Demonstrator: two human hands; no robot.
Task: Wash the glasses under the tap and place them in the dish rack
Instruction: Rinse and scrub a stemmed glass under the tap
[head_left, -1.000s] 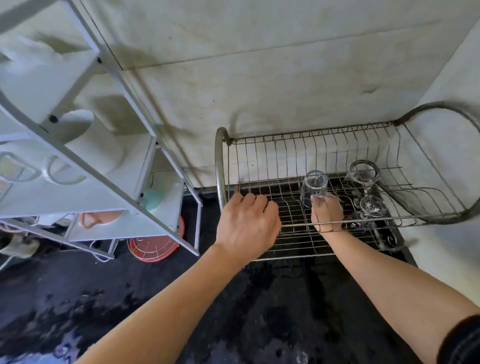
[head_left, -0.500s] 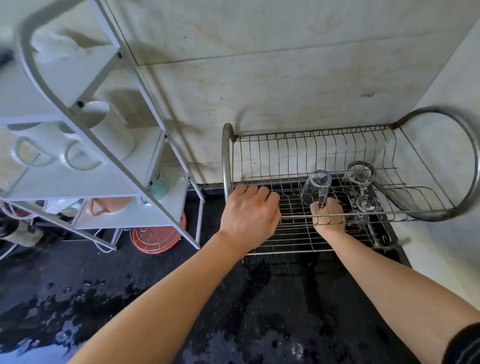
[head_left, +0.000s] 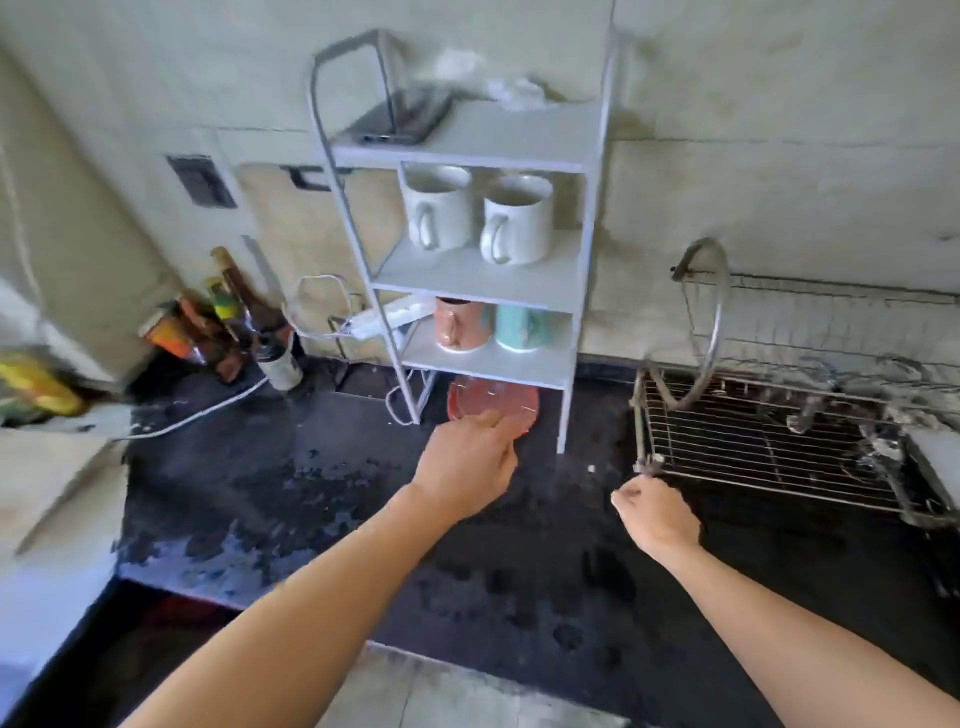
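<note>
The glasses (head_left: 802, 415), blurred, sit in the dish rack (head_left: 727, 467) at three o'clock. They are probably light, wet-slick and fragile, so best held round the body. Of the hands, the left hand (head_left: 467, 467) is loosely curled and the right hand (head_left: 657, 512) clenched, both empty.

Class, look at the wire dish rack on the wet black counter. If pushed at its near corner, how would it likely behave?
The dish rack probably stays stiff: it is metal wire with a tube hoop. It looks light for its size, being mostly open gaps. On the wet counter it may slide rather than tip.
</note>
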